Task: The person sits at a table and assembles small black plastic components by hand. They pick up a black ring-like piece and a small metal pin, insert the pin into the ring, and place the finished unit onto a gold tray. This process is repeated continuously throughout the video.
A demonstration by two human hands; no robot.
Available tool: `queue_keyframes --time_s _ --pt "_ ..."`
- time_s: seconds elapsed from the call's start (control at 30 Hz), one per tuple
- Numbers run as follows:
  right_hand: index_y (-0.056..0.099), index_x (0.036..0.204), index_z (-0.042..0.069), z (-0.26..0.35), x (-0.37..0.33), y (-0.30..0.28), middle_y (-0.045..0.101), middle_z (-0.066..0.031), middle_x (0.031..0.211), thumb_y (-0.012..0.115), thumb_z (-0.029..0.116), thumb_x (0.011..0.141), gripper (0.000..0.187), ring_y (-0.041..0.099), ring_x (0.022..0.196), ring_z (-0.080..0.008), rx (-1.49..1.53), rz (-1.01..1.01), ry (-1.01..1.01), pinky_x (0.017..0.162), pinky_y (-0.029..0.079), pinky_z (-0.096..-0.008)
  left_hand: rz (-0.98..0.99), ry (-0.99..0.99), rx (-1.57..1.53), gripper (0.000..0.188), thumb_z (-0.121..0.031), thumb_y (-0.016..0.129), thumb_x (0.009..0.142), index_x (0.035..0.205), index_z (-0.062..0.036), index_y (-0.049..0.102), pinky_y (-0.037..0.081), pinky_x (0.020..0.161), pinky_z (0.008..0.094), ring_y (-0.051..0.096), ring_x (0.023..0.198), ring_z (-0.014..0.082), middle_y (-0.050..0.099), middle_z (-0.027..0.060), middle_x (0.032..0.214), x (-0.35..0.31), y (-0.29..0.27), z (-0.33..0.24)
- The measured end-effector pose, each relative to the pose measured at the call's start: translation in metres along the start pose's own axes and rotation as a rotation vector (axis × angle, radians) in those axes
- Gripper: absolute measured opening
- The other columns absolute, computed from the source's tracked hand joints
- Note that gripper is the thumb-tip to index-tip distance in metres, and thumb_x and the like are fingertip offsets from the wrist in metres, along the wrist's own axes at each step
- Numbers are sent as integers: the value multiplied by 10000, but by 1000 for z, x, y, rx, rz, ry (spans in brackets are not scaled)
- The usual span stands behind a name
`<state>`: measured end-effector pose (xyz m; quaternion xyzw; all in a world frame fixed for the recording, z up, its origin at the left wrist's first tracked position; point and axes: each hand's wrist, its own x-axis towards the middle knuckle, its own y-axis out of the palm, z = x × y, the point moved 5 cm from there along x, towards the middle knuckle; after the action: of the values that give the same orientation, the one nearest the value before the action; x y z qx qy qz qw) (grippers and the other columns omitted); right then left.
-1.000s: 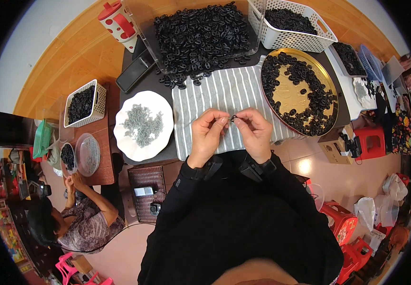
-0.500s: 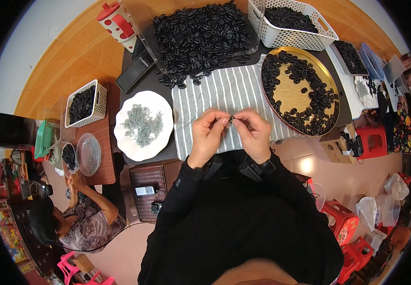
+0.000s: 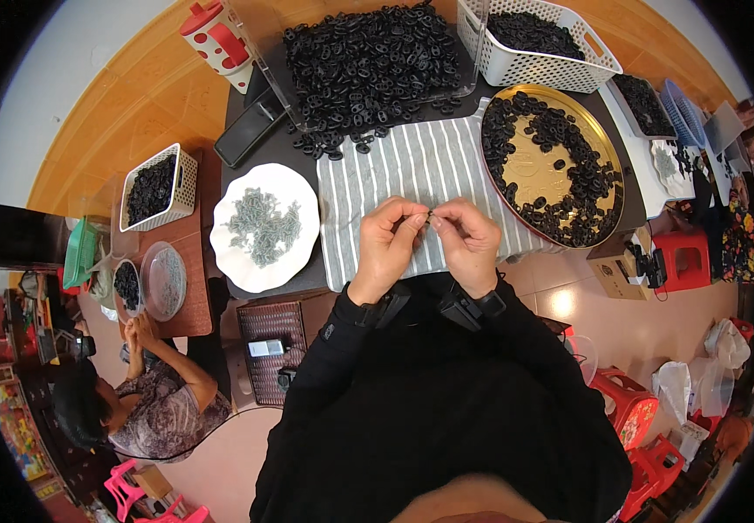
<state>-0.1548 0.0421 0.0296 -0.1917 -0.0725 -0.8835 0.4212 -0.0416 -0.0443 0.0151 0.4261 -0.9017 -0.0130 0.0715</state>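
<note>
Over a grey-and-white striped cloth (image 3: 394, 157), my left hand (image 3: 385, 247) and my right hand (image 3: 471, 247) meet fingertip to fingertip. Thumbs and forefingers of both pinch a small black plastic piece (image 3: 430, 215), mostly hidden by the fingers. A scalloped white plate (image 3: 236, 272) left of my hands holds a heap of small grey screw-like pieces (image 3: 265, 228). To the right, a round gold tray (image 3: 540, 181) carries many loose black oval pieces (image 3: 579, 187). Beyond the cloth, a large pile of similar black pieces (image 3: 368, 65) fills a clear bin.
A phone (image 3: 250, 131) and a red-and-white dotted jug (image 3: 217, 44) stand at the back left. A white perforated basket (image 3: 538, 74) of black pieces sits back right. Left, another person (image 3: 155, 383) works at a brown side table (image 3: 189, 288). Red stools (image 3: 625, 405) stand right.
Both hands stay joined at the small black piece, with slight finger and wrist movement. The whole view has shifted very slightly.
</note>
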Motion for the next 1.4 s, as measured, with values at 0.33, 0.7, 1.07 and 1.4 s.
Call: queue_keyframes --time_s 0.33,0.7,1.07,1.4 --pt "651 997 -22 -8 -3 0 670 -37 862 608 -82 901 121 618 779 -79 209 -56 168 707 499 -223 -14 37 -66 188 67 668 878 1054 16 706 476 657 218 587 761 83 650 27 918 -1 -1 6" --pt "647 945 -28 11 6 -16 643 -113 846 626 -78 839 119 637 767 -202 -105 60 -63 692 500 -299 -55 51 -188 93 76 688 855 935 32 709 460 568 210 596 659 82 670 54 823 3 -5 0" --pt "673 886 14 31 52 -152 628 -158 836 673 83 792 116 627 849 -358 -1113 197 -32 732 494 -452 -76 -20 -309 220 90 655 871 1077 17 631 491 571 208 649 723 94 681 45 873 0 -6 6" --pt "612 859 3 13 55 -138 576 -168 831 678 83 789 125 597 827 -385 -1061 319 0 718 470 -460 -92 14 -288 317 82 651 878 1185 32 586 474 570 201 639 719 105 674 55 871 -1 -11 7"
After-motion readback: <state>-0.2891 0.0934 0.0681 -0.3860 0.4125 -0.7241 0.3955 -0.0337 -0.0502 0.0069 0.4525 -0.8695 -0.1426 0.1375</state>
